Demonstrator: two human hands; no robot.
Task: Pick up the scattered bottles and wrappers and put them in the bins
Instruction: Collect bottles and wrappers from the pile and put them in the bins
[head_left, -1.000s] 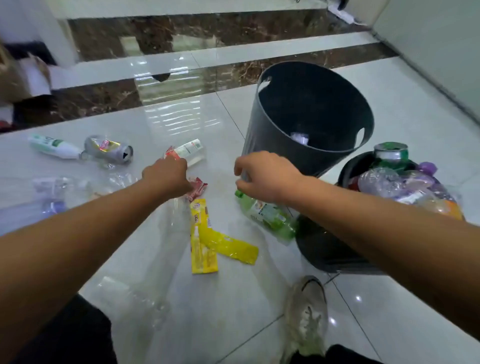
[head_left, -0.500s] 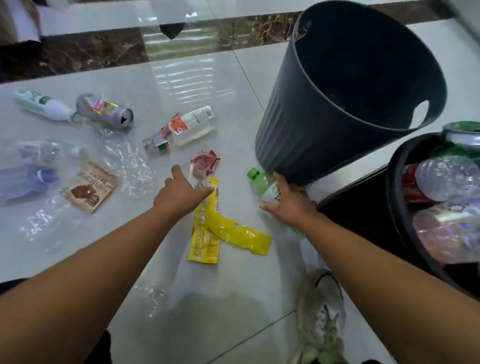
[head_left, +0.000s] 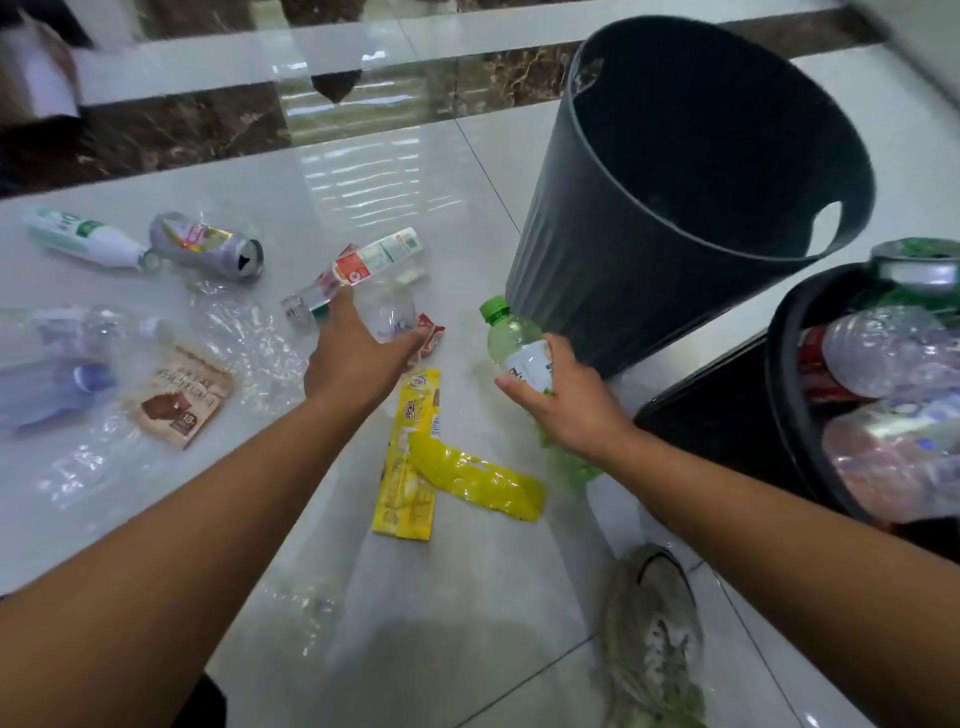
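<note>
Mostly crinkled plastic (head_left: 387, 317), one smooth bottle (head_left: 511, 338).

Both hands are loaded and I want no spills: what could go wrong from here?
1. The black bin is heaped to its rim with bottles, with a green can perched on top. Dropping the green-capped bottle from the right hand there may roll something out.
2. The left hand grips only a flimsy clear plastic piece; it might slip, or drag the red wrapper beside it.

Glossy floor (head_left: 467, 597) — bottles (head_left: 83, 239), wrappers (head_left: 179, 395), bins (head_left: 623, 260)
</note>
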